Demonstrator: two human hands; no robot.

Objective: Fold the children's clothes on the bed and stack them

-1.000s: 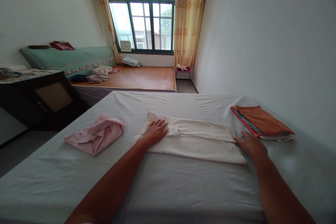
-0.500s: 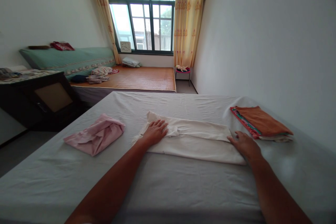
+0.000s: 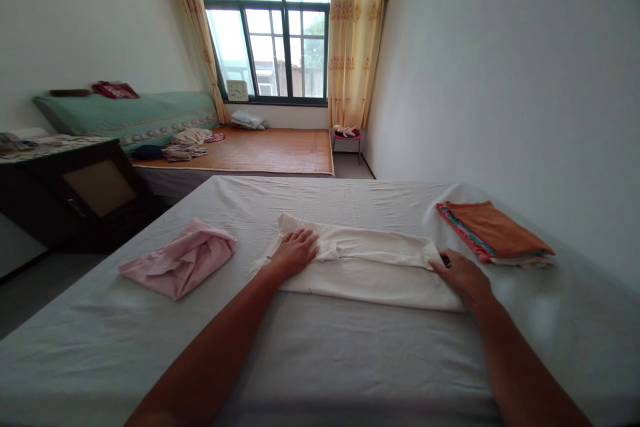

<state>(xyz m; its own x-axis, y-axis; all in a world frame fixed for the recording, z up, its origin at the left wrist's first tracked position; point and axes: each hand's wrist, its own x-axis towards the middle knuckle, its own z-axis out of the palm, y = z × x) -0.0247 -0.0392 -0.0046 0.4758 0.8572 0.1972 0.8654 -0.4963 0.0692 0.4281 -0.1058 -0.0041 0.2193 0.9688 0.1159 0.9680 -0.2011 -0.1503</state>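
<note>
A white garment (image 3: 370, 273), folded into a long strip, lies across the sheet in front of me; what kind of garment it is I cannot tell. My left hand (image 3: 296, 252) rests flat on its left part, fingers stretched out. At the right end, my right hand (image 3: 463, 275) pinches the garment's edge between thumb and fingers. Left of the garment is a loosely folded pink cloth (image 3: 183, 259), touched by neither hand. Beyond my right hand sits a stack of folded cloths (image 3: 500, 230), orange-brown on top with red, green and cream edges below.
A pale grey sheet (image 3: 360, 353) covers the surface under the cloths. The white wall (image 3: 510, 80) runs along the right. At the left stands a dark cabinet (image 3: 100, 187). Further back are a bed with a brown mat (image 3: 280, 147) and a small pink stool (image 3: 347, 136).
The fingers of my right hand have closed onto the right edge of the white garment. My left hand stays flat in place. The view has shifted slightly.
</note>
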